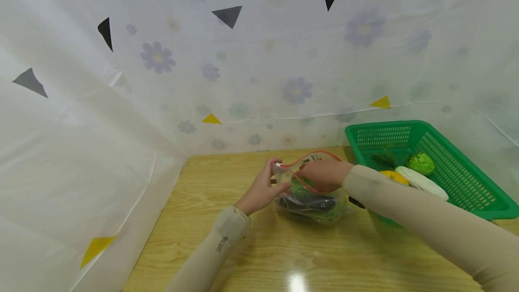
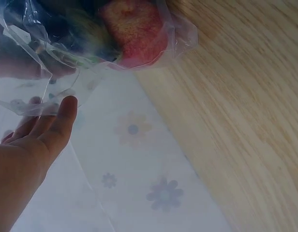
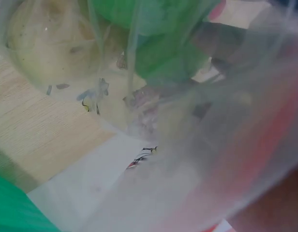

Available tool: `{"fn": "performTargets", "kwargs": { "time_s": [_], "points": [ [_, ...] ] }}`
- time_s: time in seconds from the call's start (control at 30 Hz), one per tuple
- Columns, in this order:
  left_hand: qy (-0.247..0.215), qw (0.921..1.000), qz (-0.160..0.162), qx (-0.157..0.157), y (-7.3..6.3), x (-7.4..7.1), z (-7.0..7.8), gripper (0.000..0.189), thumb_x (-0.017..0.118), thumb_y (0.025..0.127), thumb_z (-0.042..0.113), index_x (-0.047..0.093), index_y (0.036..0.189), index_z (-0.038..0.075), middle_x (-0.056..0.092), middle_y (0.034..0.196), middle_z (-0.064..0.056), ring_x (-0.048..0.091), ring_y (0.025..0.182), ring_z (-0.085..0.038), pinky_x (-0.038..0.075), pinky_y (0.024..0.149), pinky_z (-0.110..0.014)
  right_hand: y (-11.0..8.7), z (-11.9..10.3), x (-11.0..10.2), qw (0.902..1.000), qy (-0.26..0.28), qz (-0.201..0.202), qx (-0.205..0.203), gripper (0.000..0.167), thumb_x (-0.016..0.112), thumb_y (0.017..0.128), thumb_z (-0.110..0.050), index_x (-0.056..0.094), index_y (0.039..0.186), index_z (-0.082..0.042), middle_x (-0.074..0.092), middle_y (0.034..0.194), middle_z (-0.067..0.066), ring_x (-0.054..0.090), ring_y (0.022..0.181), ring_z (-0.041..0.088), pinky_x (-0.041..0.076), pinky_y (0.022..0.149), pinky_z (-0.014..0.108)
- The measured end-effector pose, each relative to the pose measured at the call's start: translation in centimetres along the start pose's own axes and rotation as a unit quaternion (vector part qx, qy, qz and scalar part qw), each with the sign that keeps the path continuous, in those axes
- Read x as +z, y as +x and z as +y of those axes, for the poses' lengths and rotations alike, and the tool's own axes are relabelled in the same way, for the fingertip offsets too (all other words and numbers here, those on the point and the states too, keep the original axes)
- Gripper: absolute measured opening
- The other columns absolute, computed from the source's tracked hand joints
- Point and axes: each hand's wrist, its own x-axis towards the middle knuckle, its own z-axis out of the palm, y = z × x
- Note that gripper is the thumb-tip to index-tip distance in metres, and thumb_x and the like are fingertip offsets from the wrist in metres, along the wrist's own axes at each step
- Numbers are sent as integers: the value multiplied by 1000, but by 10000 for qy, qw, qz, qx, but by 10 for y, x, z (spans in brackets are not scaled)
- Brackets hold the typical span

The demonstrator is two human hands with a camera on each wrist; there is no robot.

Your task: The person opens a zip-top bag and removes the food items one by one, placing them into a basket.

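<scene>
A clear zip bag [image 1: 310, 213] with a red-edged mouth lies on the table, filled with produce. Inside it show a long dark eggplant-like piece [image 1: 302, 203], something green [image 1: 300, 186], a red apple-like fruit [image 2: 137, 31] and a pale yellowish round piece [image 3: 47, 43]. My left hand [image 1: 261, 190] holds the left side of the bag's mouth, thumb in front and fingers behind the film. Reaching into the mouth from the right is my right hand [image 1: 324, 175]; its fingertips are hidden in the bag beside the green piece, and I cannot tell whether they grip it.
To the right stands a green basket [image 1: 462, 168] holding a green leafy-looking ball [image 1: 421, 163], a long white piece [image 1: 421, 184] and a yellow piece [image 1: 393, 176]. The wooden table [image 1: 211, 179] meets a flower-patterned sheet [image 1: 251, 80] at the back and left.
</scene>
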Motion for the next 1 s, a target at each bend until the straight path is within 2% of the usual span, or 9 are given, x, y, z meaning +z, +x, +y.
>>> {"fn": "performTargets", "kwargs": {
  "time_s": [0.03,0.13,0.27,0.43,0.6,0.7,0.83,1.0],
  "points": [
    [17,10000,-3,40,1,0,-5,62,66,99,19,30,149,21,54,137,-13,56,124,-34,49,103,-45,1,0,0,10000,-23,-57,8,44,69,93,-15,60,137,-15,69,106,5,65,84,18,56,73,34],
    [-87,9999,-69,0,0,0,-6,62,65,100,21,29,150,21,50,140,-20,58,120,-34,54,96,-43,3,-3,0,9997,-104,-146,156,41,69,92,-12,62,133,-11,67,113,10,65,84,19,57,73,34],
    [-143,9998,-117,-96,-1,0,-6,64,66,100,25,28,150,24,49,141,-20,60,117,-30,58,87,-40,6,-5,2,9987,-469,-154,131,39,68,94,-12,61,132,-8,66,120,13,67,87,23,58,76,36],
    [-5,9999,-92,-77,-1,-1,-6,64,66,99,24,27,151,23,51,140,-19,60,117,-25,55,95,-41,7,-6,4,9968,-768,-194,63,56,68,96,-13,45,148,-10,66,123,12,68,89,24,58,74,35],
    [134,9999,-55,55,0,-2,-5,64,66,99,21,28,150,20,53,138,-19,59,119,-29,48,105,-45,6,-6,4,9974,-689,-151,109,68,66,97,-10,34,156,-11,68,110,10,68,86,23,58,72,35],
    [171,9998,-48,78,1,-2,-6,63,66,99,19,29,150,19,54,136,-19,59,120,-29,46,107,-45,8,-7,5,9980,-575,-132,206,66,66,96,-8,37,155,-13,67,115,11,68,91,25,59,75,37],
    [164,9998,-66,66,0,-2,-6,61,65,100,18,30,149,19,54,135,-19,61,116,-23,48,106,-44,10,-9,7,9964,-774,-157,298,57,66,97,-9,47,150,-15,61,135,14,67,102,28,60,79,39],
    [69,9999,-98,4,-1,-1,-4,62,65,100,18,29,150,21,52,137,-21,63,111,-21,53,98,-41,11,-10,7,9926,-1181,-149,229,55,65,98,-13,48,150,-16,56,142,17,68,99,28,60,75,37]
  ]
}}
